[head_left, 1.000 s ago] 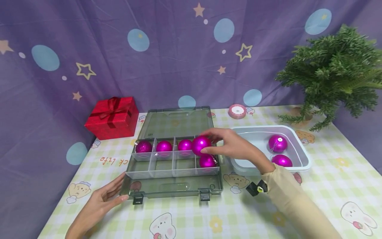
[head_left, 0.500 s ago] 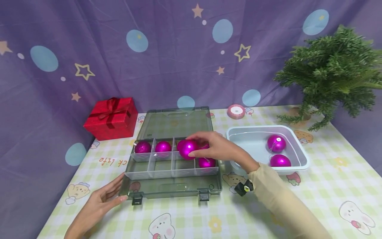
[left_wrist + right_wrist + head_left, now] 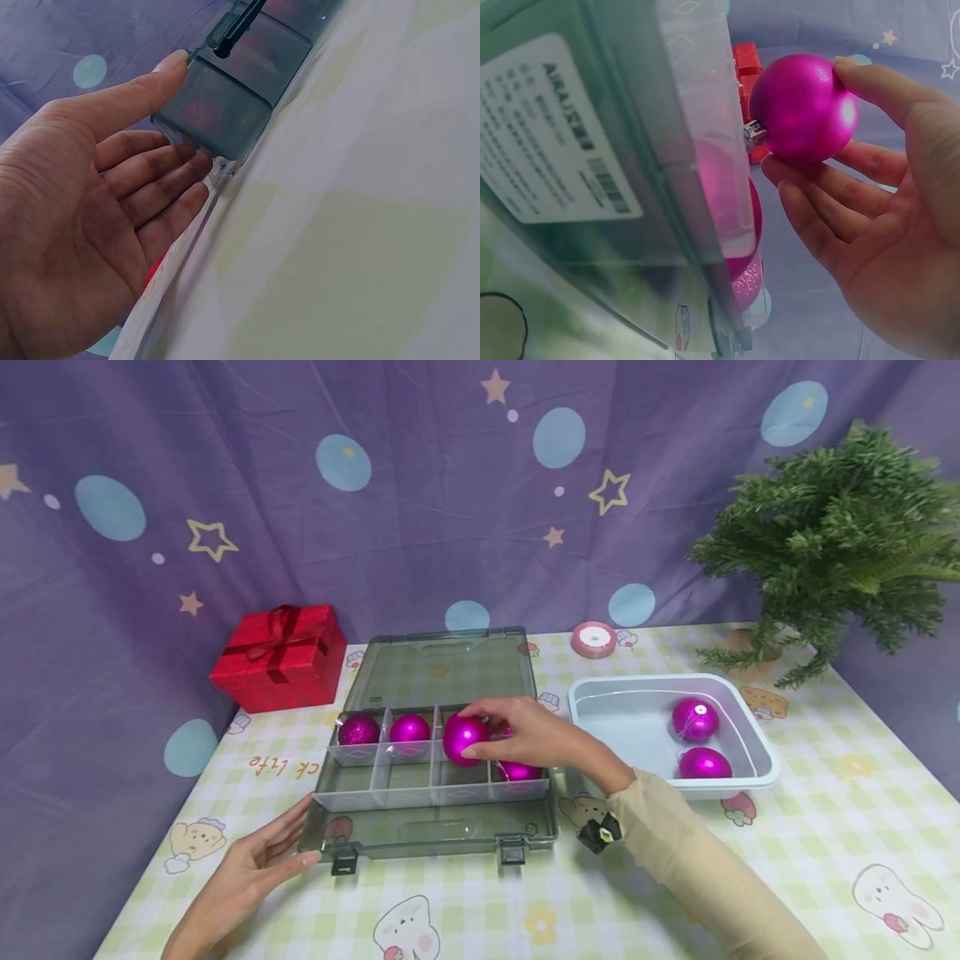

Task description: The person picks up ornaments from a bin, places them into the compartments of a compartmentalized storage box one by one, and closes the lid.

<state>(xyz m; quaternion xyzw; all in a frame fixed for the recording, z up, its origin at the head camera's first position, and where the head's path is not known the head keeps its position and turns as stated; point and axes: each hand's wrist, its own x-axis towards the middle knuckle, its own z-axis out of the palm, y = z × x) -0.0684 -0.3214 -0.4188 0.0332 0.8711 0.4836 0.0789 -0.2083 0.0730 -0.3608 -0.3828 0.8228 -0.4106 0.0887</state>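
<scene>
My right hand [image 3: 528, 735] pinches a shiny magenta Christmas bauble [image 3: 463, 741] between thumb and fingers. In the head view it overlaps the third column of an open smoky-grey divided storage case [image 3: 442, 818]. The right wrist view shows the silver cap [image 3: 755, 133] of the held bauble beside the divider wall. A glittery bauble [image 3: 358, 731] and a smooth bauble [image 3: 409, 728] sit in back-row compartments on the left. Another bauble [image 3: 519, 770] lies in the front-right compartment, partly behind my right hand. My left hand [image 3: 251, 864] touches the case's front-left corner, thumb and fingers extended.
A pale blue tub [image 3: 607, 735] holding two magenta baubles stands right of the case. Behind are a red gift box [image 3: 281, 660], a ribbon roll [image 3: 594, 641] and a small artificial Christmas tree [image 3: 832, 543]. The case's lid [image 3: 442, 668] lies folded back.
My right hand has moved left and slightly lower with the bauble, from over the case's right column to the third column. My left hand has stayed at the corner.
</scene>
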